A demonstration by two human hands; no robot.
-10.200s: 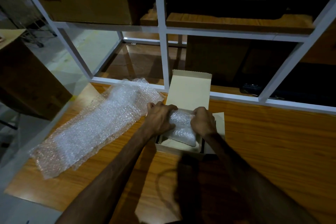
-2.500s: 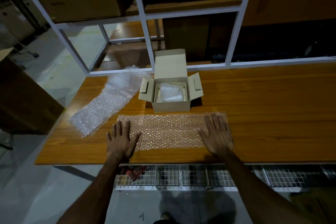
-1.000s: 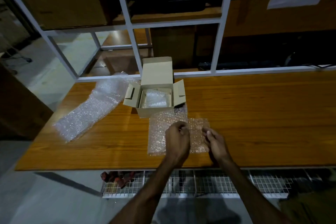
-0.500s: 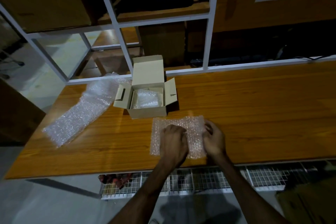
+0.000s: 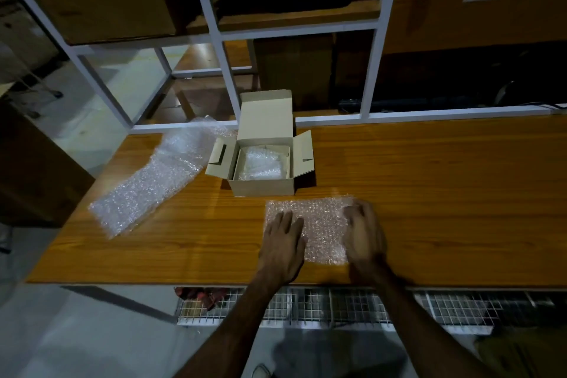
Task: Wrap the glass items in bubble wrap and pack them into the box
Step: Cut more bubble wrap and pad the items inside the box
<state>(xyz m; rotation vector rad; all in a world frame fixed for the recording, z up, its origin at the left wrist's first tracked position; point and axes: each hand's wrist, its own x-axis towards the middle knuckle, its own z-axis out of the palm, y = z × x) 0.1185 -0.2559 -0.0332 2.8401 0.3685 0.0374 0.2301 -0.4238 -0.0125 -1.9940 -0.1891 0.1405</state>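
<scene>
- Head view, taking the open pale cardboard box [image 5: 263,163] as the landmark: it stands on the orange-brown wooden counter [image 5: 429,193], lid flap raised at the back and side flaps spread.
- Left of the box, a long loose sheet of clear bubble wrap [image 5: 153,181] lies slantwise on the counter, its far end near the box's left flap.
- Inside the box sits a bundle wrapped in bubble wrap [image 5: 259,163]; what it covers cannot be made out.
- Just in front of the box, slightly to its right, a smaller folded piece of bubble wrap [image 5: 319,224] lies flat on the counter.
- The left hand [image 5: 283,245] rests on that piece's left part, fingers straight and released, pressing down.
- The right hand [image 5: 363,233] lies over its right edge, motion-blurred; whether its fingers grasp the wrap cannot be told.
</scene>
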